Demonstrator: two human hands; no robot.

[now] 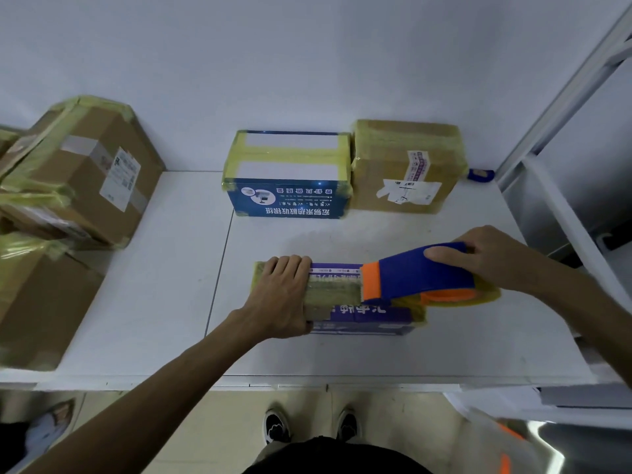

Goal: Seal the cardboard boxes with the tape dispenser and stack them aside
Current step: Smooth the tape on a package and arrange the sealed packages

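A plain white wall (307, 63) rises behind the white desk (154, 302), whose top shows a thin dark seam running from the back edge toward the front. A pale metal shelf frame (564, 107) slants up at the right, and pale beige floor (212, 422) shows below the desk's front edge under cool, even light

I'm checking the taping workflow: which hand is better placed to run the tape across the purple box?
Right. The right hand grips the tape dispenser, which sits on the purple box with tape laid from its left end. The left hand holds that end steady.
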